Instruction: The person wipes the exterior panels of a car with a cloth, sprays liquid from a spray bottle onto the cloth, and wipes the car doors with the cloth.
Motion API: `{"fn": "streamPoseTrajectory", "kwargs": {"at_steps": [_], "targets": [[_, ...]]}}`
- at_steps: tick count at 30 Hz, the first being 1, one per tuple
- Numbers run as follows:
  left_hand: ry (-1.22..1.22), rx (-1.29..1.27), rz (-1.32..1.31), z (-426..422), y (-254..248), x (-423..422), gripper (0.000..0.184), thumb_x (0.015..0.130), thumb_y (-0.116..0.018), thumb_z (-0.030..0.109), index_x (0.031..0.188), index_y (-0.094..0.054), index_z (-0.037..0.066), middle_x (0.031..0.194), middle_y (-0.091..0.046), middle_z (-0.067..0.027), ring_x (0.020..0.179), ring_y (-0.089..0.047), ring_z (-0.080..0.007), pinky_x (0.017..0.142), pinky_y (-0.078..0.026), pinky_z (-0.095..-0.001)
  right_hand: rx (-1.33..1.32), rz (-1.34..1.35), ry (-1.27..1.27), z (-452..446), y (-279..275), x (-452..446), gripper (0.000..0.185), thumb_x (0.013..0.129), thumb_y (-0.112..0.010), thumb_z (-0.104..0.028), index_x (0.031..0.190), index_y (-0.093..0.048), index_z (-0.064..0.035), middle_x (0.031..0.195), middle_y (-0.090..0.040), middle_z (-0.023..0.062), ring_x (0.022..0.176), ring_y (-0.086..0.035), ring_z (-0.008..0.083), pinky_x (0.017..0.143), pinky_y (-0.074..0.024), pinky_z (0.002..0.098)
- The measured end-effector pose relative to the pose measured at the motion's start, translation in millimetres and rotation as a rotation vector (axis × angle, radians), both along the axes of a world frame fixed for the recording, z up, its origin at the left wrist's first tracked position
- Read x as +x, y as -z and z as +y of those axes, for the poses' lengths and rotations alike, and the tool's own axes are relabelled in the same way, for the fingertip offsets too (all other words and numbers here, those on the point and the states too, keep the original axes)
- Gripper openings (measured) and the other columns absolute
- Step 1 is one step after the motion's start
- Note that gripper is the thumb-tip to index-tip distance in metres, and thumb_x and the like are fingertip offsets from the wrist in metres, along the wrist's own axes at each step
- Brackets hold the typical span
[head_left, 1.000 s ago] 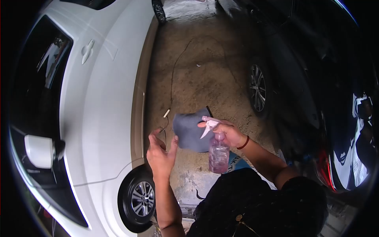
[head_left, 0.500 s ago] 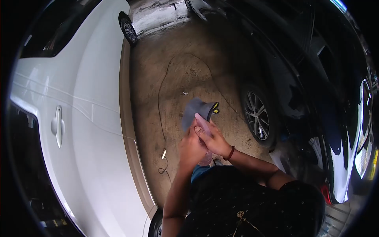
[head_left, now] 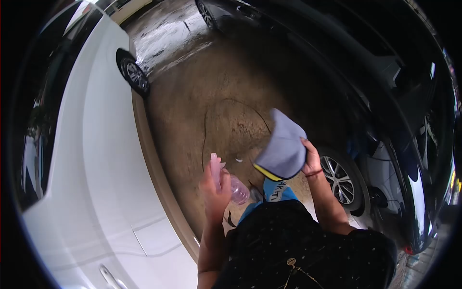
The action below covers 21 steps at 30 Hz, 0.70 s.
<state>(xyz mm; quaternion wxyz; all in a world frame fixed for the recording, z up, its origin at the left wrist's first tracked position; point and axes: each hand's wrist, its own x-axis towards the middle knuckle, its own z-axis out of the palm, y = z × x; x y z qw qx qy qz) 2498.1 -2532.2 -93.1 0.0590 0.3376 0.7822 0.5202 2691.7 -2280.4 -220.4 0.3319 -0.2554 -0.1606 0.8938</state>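
— Just below the middle of the frame, what is showing?
— A translucent pink plastic spray bottle (head_left: pixel 239 189) is slanting there, its head pointing toward the top; the bare left hand (head_left: pixel 217 190), slightly blurred, is gripping its upper part.
— What is the other one doing?
— Right of centre, the bare right hand (head_left: pixel 311 156) is gripping a soft grey cloth (head_left: pixel 285 146) by its right edge. The cloth is curving toward the middle, a yellow strip and dark edging showing at its lower left. A dark red cord bracelet (head_left: pixel 314 173) is circling that wrist.
— And around them?
— Brown floor (head_left: pixel 175 115) is stretching up the middle, a thin dark cable (head_left: pixel 204 130) curving across it. A glossy white car (head_left: pixel 96 144) is filling the left side, a shiny black car (head_left: pixel 332 72) the right.
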Motion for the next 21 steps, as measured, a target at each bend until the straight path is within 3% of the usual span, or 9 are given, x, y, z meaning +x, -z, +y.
{"fn": "streamPoseTrajectory", "kwargs": {"at_steps": [4, 6, 7, 10, 13, 15, 16, 20, 21], "targets": [[0.074, -0.035, 0.011, 65.3, 31.9, -119.0, 0.035, 0.086, -0.062, 0.003, 0.121, -0.061, -0.002, 0.095, -0.07, -0.0192, 0.08, -0.072, -0.0295, 0.074, -0.056, -0.0379, -0.302, 0.235, 0.174, 49.0, 39.2, -51.7, 0.048, 0.094, -0.063, -0.02, 0.134, -0.053, 0.0041, 0.129, -0.064, 0.0206, 0.118, -0.063, 0.0357, 0.106, -0.0496, 0.0508], [0.114, -0.001, 0.011, 100.7, 49.6, -140.7, 0.034, 0.089, -0.054, -0.005, 0.123, -0.06, -0.003, 0.091, -0.065, -0.008, 0.079, -0.062, -0.0114, 0.072, -0.051, -0.0261, -0.371, 0.29, 0.261, 73.4, 52.1, -69.2, 0.058, 0.091, -0.065, -0.021, 0.142, -0.046, 0.0005, 0.138, -0.057, 0.0213, 0.124, -0.058, 0.0383, 0.109, -0.0453, 0.0533], [0.121, -0.001, 0.012, 120.4, 53.6, -164.9, 0.034, 0.089, -0.054, -0.005, 0.123, -0.06, -0.003, 0.091, -0.065, -0.008, 0.079, -0.062, -0.0114, 0.072, -0.051, -0.0261, -0.371, 0.291, 0.267, 89.3, 54.5, -93.4, 0.058, 0.091, -0.065, -0.021, 0.142, -0.046, 0.0005, 0.138, -0.057, 0.0213, 0.124, -0.058, 0.0383, 0.109, -0.0453, 0.0533], [0.176, -0.065, -0.066, 193.5, 53.7, -237.8, 0.034, 0.089, -0.053, -0.005, 0.123, -0.059, -0.003, 0.09, -0.065, -0.0071, 0.078, -0.062, -0.012, 0.072, -0.051, -0.0261, -0.341, 0.374, 0.283, 151.9, 44.8, -172.3, 0.059, 0.09, -0.066, -0.023, 0.141, -0.048, -0.0015, 0.141, -0.056, 0.0187, 0.13, -0.053, 0.037, 0.113, -0.0401, 0.0542], [0.229, -0.027, -0.012, 252.6, 54.9, -301.3, 0.035, 0.089, -0.052, -0.006, 0.123, -0.059, -0.003, 0.093, -0.065, -0.0076, 0.079, -0.062, -0.0126, 0.072, -0.051, -0.0261, -0.261, 0.352, 0.237, 208.2, 36.4, -240.9, 0.053, 0.093, -0.062, -0.029, 0.136, -0.054, 0.0006, 0.133, -0.062, 0.0189, 0.121, -0.06, 0.0382, 0.107, -0.0469, 0.0536], [0.21, 0.015, -0.052, 282.2, 52.5, -347.4, 0.035, 0.088, -0.06, 0.002, 0.123, -0.059, -0.003, 0.097, -0.068, -0.0192, 0.086, -0.07, -0.0312, 0.077, -0.055, -0.0373, -0.26, 0.423, 0.159, 253.7, 22.3, -285.2, 0.05, 0.094, -0.061, -0.03, 0.133, -0.057, 0.001, 0.129, -0.065, 0.0186, 0.117, -0.062, 0.0377, 0.104, -0.0491, 0.0525], [0.212, 0.012, -0.067, 293.3, 50.3, -369.3, 0.035, 0.088, -0.06, 0.002, 0.123, -0.059, -0.003, 0.097, -0.068, -0.0192, 0.086, -0.07, -0.0312, 0.077, -0.055, -0.0373, -0.258, 0.495, 0.075, 274.2, 10.2, -303.9, 0.047, 0.094, -0.06, -0.03, 0.129, -0.059, 0.0013, 0.125, -0.067, 0.0184, 0.114, -0.064, 0.0373, 0.102, -0.0512, 0.0514], [0.154, -0.016, -0.042, 347.7, 33.9, -438.8, 0.034, 0.087, -0.056, -0.002, 0.121, -0.059, -0.004, 0.095, -0.068, -0.019, 0.083, -0.069, -0.0312, 0.074, -0.055, -0.0372, 0.126, -0.431, 0.622, 351.9, -111.2, -327.6, 0.046, 0.09, -0.065, -0.027, 0.126, -0.06, 0.0004, 0.118, -0.066, 0.0127, 0.11, -0.063, 0.0287, 0.099, -0.0498, 0.0436], [0.108, -0.041, -0.093, 358.3, 34.0, -458.7, 0.034, 0.087, -0.055, -0.003, 0.121, -0.06, -0.004, 0.094, -0.068, -0.0189, 0.081, -0.069, -0.0312, 0.073, -0.055, -0.0371, 0.304, -0.473, 0.647, 370.8, -128.2, -325.5, 0.043, 0.09, -0.062, -0.025, 0.124, -0.06, 0.0015, 0.117, -0.066, 0.0137, 0.109, -0.064, 0.0301, 0.098, -0.0504, 0.0433]]}}
